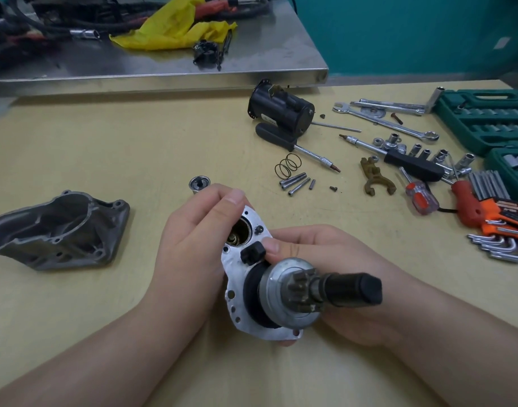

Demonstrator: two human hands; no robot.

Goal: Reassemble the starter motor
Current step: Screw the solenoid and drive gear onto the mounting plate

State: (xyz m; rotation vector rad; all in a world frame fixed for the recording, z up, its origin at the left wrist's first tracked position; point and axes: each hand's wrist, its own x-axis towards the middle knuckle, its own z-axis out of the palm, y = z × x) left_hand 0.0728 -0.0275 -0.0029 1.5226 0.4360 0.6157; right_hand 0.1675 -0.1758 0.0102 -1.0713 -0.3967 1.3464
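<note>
Metal plate with gear shaft: held above table, gripped by left hand and right hand. Gray housing lies left; black motor body, possibly resting on a screwdriver handle, behind.

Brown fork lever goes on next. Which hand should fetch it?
Right, probably. The fork lever lies on the right side of the table, nearer the right hand; the left hand can keep gripping the plate assembly.
</note>
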